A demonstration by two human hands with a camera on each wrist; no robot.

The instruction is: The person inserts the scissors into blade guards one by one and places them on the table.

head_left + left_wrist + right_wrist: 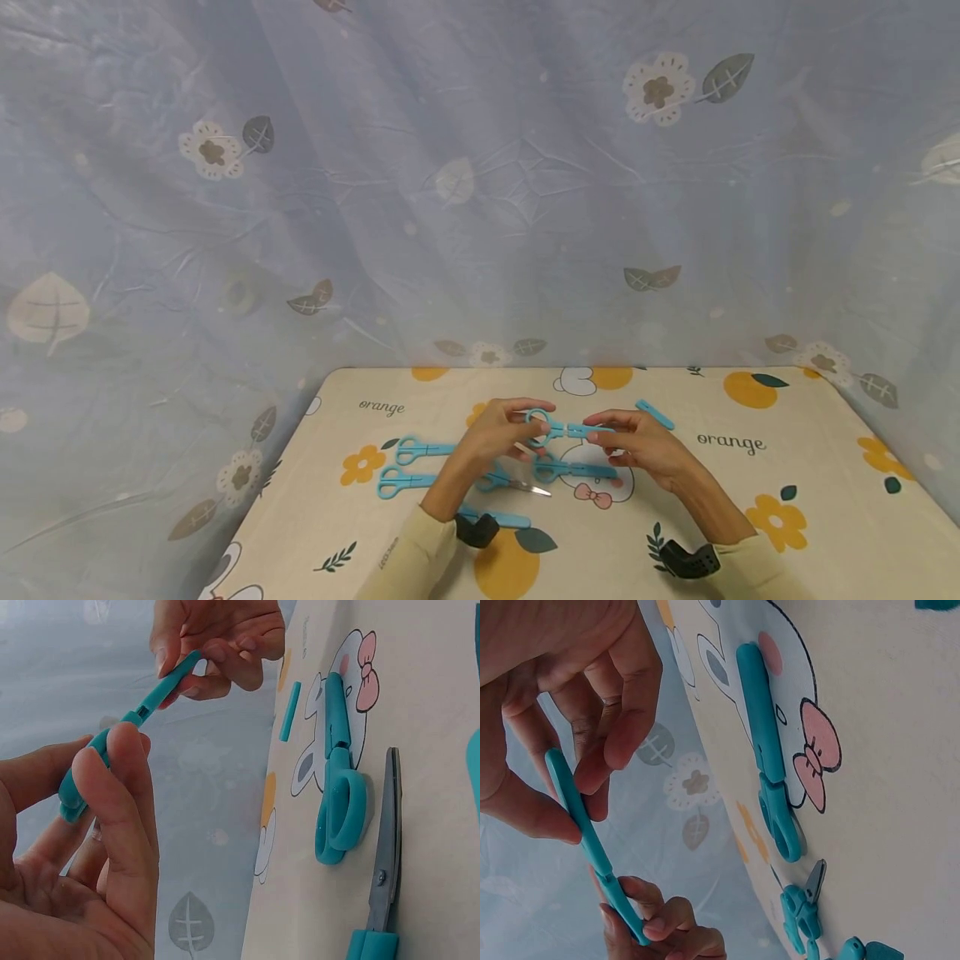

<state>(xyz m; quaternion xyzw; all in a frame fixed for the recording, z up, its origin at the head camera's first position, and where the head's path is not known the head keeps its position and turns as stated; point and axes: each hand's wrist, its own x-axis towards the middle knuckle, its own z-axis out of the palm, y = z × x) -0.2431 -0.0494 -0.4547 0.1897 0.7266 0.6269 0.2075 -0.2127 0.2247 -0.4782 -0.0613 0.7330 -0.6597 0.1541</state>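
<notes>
A pair of blue scissors with a matching blade cover [576, 431] is held up above the table between both hands. My left hand [498, 433] pinches the scissors' handle loops [75, 787] between thumb and fingers. At the other end, the thumb and fingers of my right hand [641, 442] grip the blade cover, which hides the blades. Just below the hands lies another pair of covered scissors [763, 712]. Beside it, near my left wrist, is a pair of uncovered scissors [386, 847] with its metal blades bare.
A loose blue blade cover [655, 414] lies beyond my right hand. To the left are two more blue scissors, an upper pair [423, 450] and a lower pair [405, 481], partly behind my left arm. Another blue cover [510, 521] shows beside the left wrist. A patterned cloth [750, 467] covers the table.
</notes>
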